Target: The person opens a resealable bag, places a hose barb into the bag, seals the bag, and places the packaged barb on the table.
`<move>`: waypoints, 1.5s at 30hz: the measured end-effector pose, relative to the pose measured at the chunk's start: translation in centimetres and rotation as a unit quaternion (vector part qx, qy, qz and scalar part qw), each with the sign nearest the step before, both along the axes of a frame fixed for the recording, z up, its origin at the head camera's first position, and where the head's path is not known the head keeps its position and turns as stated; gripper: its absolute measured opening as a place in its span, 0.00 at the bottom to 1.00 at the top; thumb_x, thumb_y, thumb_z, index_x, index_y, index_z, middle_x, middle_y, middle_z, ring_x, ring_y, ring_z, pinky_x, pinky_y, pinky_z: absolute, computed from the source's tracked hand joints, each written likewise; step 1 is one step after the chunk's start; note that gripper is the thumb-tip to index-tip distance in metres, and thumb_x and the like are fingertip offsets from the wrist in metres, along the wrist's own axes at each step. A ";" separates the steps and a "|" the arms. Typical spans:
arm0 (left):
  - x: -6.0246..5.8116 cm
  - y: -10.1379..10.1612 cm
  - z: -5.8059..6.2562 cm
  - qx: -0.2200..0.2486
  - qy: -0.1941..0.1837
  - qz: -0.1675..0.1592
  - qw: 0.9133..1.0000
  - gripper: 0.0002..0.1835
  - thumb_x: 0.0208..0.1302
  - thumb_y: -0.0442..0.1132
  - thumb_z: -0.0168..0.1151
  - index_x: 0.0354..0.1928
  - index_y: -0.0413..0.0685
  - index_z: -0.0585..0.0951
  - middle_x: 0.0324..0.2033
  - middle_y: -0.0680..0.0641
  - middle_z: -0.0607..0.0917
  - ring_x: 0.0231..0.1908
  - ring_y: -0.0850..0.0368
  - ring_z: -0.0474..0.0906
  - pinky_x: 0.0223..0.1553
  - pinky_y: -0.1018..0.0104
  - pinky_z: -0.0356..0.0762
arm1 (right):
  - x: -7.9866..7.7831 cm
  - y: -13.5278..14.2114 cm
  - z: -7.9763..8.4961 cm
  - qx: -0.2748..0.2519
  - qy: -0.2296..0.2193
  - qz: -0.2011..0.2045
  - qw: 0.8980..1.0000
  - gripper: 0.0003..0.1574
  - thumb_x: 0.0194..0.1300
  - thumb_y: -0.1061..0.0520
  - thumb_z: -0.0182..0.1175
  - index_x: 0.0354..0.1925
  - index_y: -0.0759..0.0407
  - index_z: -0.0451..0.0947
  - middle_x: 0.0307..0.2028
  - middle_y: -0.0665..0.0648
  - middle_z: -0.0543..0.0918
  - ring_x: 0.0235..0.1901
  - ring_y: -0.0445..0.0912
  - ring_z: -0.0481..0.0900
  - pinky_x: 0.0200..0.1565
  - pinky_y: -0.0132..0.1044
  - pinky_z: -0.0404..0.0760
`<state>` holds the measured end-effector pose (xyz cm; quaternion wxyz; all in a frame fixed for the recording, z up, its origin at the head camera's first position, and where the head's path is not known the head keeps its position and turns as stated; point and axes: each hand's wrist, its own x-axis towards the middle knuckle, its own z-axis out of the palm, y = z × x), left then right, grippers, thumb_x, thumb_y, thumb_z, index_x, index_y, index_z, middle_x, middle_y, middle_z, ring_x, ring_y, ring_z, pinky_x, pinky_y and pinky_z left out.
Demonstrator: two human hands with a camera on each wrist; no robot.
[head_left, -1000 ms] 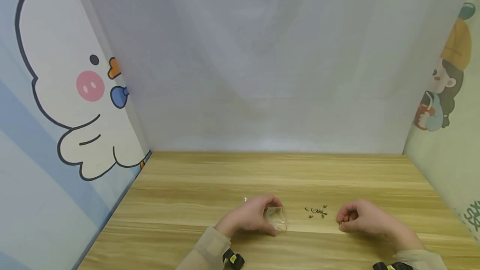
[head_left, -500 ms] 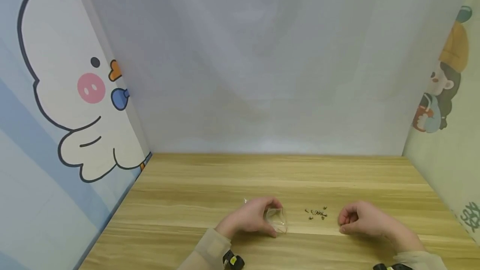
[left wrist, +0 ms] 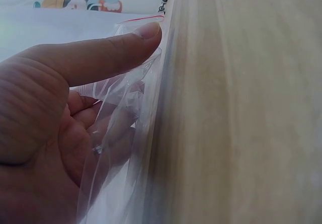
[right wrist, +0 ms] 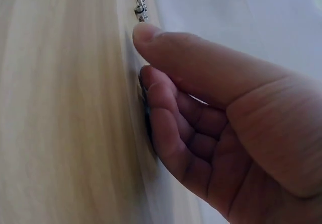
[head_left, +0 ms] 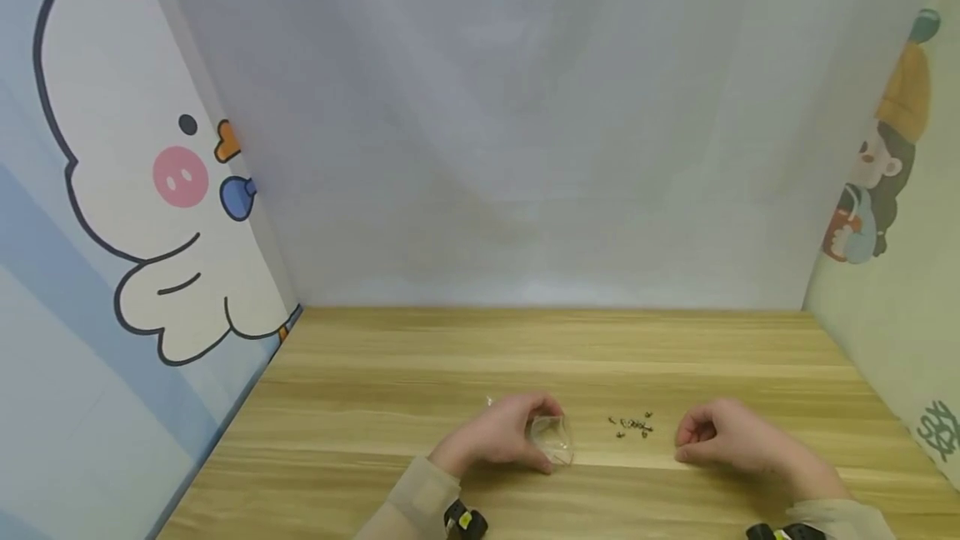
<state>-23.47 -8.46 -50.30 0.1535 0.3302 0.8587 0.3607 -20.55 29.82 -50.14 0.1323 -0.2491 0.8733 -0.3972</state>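
Observation:
My left hand (head_left: 504, 433) holds a clear zip-lock bag (head_left: 553, 442) on the wooden table, thumb on the near side and fingers on the far side. In the left wrist view the crinkled plastic bag (left wrist: 115, 118) lies between thumb and palm, a red line along its mouth. Several small metal screws (head_left: 636, 424) lie loosely grouped between the hands. Just right of them rests my right hand (head_left: 723, 438), its fingers bent close to the tabletop. The right wrist view shows a gap between thumb and bent fingers (right wrist: 163, 103), with no object visible in it.
The wooden table (head_left: 525, 357) runs back to a pale curtain-like wall (head_left: 555, 148). Cartoon-printed panels stand at its left (head_left: 180, 190) and right (head_left: 885, 298) sides. Black wrist devices (head_left: 467, 521) sit below the sleeves.
A tiny metal piece seen at my right fingertips one second ago no longer shows in the head view. Both hands, the bag and the loose screws stay nearly where they were.

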 end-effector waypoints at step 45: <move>-0.7 0.0 -0.5 0.007 -0.007 0.001 1.000 0.35 0.49 0.38 0.89 0.60 0.50 0.82 0.58 0.58 0.85 0.61 0.64 0.77 0.67 0.64 0.72 | 0.5 -13.4 0.1 -0.061 0.084 -0.051 0.993 0.07 0.63 0.54 0.79 0.32 0.50 0.89 0.27 0.40 0.85 0.28 0.34 0.80 0.31 0.32 0.81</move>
